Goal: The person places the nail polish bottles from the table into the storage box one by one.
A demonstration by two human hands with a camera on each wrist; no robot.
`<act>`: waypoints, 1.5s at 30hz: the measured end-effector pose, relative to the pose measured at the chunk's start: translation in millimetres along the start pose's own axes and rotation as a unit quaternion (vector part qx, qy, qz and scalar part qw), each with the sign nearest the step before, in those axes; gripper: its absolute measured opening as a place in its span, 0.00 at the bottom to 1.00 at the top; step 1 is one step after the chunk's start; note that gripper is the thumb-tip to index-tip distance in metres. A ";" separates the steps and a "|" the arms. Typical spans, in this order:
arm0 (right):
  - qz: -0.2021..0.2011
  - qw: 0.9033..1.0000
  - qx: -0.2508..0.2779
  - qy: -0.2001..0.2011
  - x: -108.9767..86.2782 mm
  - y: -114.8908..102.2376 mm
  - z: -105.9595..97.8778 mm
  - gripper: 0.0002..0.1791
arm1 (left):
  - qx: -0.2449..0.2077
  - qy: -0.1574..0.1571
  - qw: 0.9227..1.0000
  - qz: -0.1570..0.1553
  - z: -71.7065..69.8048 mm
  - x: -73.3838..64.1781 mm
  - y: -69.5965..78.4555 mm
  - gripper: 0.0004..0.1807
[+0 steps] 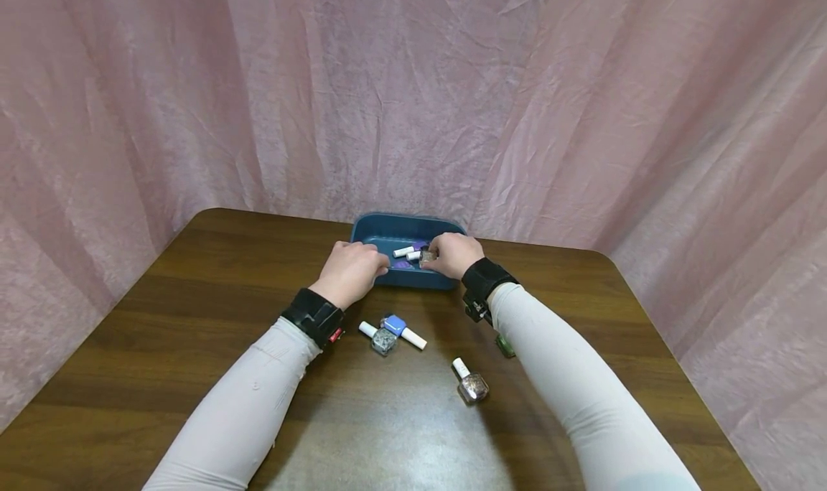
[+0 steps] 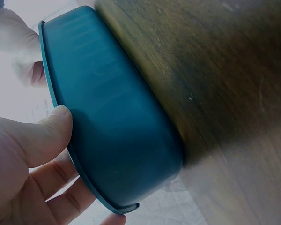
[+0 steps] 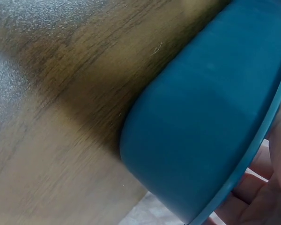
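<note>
A blue plastic bin (image 1: 413, 280) stands at the far side of the table, with several white-capped nail polish bottles inside, purple ones (image 1: 402, 265) among them. My left hand (image 1: 354, 267) grips the bin's near left rim; in the left wrist view its thumb (image 2: 54, 129) presses the outer wall and the fingers reach behind the rim. Over the bin's right end, my right hand (image 1: 457, 253) pinches a glittery nail polish bottle (image 1: 427, 257), its white cap pointing left. In the right wrist view the bin wall (image 3: 192, 112) hides that bottle.
Nearer on the wooden table (image 1: 310, 433) lie a silver-glitter bottle (image 1: 384, 342) and a blue bottle (image 1: 393, 324), side by side. A brown-gold glitter bottle (image 1: 474, 387) lies closer to me. A green bottle (image 1: 505, 345) is partly behind my right forearm. Pink curtains (image 1: 413, 103) hang behind the table.
</note>
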State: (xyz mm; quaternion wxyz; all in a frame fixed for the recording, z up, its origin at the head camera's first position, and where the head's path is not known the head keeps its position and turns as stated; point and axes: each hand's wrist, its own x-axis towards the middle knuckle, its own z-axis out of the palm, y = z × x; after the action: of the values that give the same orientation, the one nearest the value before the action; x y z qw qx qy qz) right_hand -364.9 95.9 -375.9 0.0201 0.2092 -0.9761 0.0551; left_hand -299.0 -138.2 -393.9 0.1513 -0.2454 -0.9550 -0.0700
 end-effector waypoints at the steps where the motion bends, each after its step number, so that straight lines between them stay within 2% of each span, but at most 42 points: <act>1: 0.001 1.000 0.001 -0.003 0.2 -0.2 -0.2 0.24 | -0.001 -0.001 1.000 0.000 0.1 0.0 -0.1 0.05; 8: 0.007 1.000 -0.005 -0.023 2.2 -0.6 -0.2 0.17 | 0.000 -0.004 1.000 0.000 -0.1 -0.1 0.4 0.05; 12: 0.005 1.000 -0.010 -0.028 3.4 -0.7 -0.4 0.19 | -0.001 0.001 1.000 0.000 -1.7 -0.1 1.0 0.05; 21: 0.003 0.999 -0.021 -0.045 4.6 -3.4 -3.6 0.33 | -0.003 0.012 1.000 0.004 -1.0 -0.6 -0.7 0.04; 26: 0.000 0.999 -0.026 -0.047 5.0 -4.7 -3.8 0.35 | -0.006 0.018 1.000 0.005 0.2 -0.5 -1.2 0.04; 39: 0.003 0.998 -0.033 -0.050 4.4 -4.2 -4.4 0.37 | -0.008 0.009 1.000 0.001 0.5 1.0 -0.3 0.04; 43: 0.003 0.998 -0.038 -0.052 3.4 -4.0 -4.3 0.31 | -0.009 0.010 1.000 0.001 2.6 1.3 -1.1 0.05; 45: 0.001 0.998 -0.043 -0.044 2.3 -3.8 -4.7 0.23 | -0.010 0.009 1.000 0.001 3.4 1.7 -1.5 0.05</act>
State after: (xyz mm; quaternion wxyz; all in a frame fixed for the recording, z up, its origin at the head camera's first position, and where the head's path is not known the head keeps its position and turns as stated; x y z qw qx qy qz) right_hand -365.3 92.1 -370.7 -0.0142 0.2092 -0.9778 0.0034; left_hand -302.0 -138.0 -396.8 0.1573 -0.2474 -0.9526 -0.0812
